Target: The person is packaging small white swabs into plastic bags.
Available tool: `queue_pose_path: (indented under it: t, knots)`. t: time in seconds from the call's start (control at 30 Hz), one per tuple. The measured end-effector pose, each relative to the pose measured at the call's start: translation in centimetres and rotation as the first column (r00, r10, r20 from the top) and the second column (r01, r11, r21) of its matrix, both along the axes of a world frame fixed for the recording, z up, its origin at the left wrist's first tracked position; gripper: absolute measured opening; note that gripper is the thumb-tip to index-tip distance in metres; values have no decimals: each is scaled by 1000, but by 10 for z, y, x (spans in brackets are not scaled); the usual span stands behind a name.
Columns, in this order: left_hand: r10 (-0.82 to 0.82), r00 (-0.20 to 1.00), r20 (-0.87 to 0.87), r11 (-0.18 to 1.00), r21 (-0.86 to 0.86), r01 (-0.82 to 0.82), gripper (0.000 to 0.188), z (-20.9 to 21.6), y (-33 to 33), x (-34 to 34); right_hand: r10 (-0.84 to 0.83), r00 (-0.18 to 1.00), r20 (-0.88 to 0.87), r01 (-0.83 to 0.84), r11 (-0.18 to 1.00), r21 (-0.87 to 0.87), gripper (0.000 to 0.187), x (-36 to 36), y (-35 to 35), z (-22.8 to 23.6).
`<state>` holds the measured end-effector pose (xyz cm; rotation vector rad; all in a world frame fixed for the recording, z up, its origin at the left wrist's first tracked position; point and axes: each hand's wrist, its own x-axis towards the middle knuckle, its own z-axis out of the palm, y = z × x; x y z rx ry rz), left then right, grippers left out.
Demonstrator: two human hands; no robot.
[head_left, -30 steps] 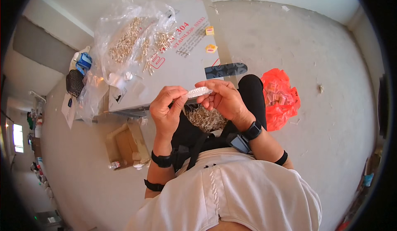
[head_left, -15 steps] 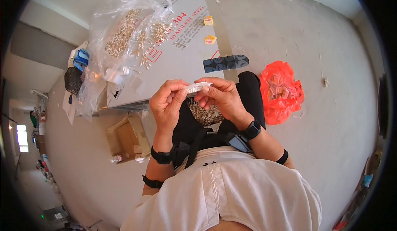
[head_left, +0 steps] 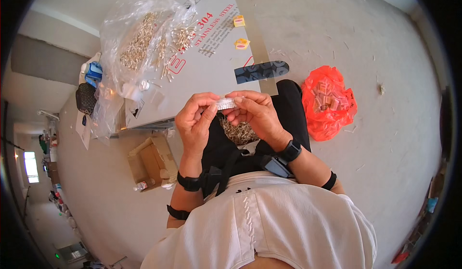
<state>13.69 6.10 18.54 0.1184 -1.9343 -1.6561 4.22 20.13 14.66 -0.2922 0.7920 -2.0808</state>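
Between both hands, above my lap, is a small clear plastic packet of cotton swabs [head_left: 225, 104], its white tips in a row. My left hand [head_left: 194, 122] pinches the packet's left end between thumb and fingers. At the right end, my right hand [head_left: 260, 116] holds it with the thumb on top. Below the hands, a heap of loose cotton swabs [head_left: 238, 131] lies between my thighs; what holds it is mostly hidden. A large clear plastic bag [head_left: 111, 38] with many loose swabs [head_left: 139, 45] spreads over the table [head_left: 192, 83] ahead to the left.
Two small yellow boxes [head_left: 241, 44] and a dark patterned strip [head_left: 262, 71] lie by the table's right edge. On the floor at right sits a red plastic bag [head_left: 315, 130] with small packets. An open cardboard box [head_left: 149, 160] stands at left. Stray swabs litter the floor.
The packet has tilted slightly between my fingers and now lies more level. Both hands keep their grip in nearly the same place. The view has shifted a little.
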Motion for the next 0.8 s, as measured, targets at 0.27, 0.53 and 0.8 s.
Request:
queue_pose_path:
  t: [0.27, 0.53, 0.8]
  knots:
    - [36, 993, 110, 994, 100, -48, 8, -20, 0, -8, 24, 993, 113, -30, 999, 45, 28, 0, -4, -5]
    - [96, 986, 138, 995, -21, -94, 12, -27, -5, -9, 38, 990, 140, -44, 998, 42, 28, -6, -5, -14]
    - [113, 983, 143, 992, -66, -104, 12, -25, -4, -11, 49, 982, 184, -59, 997, 49, 30, -7, -6, -23]
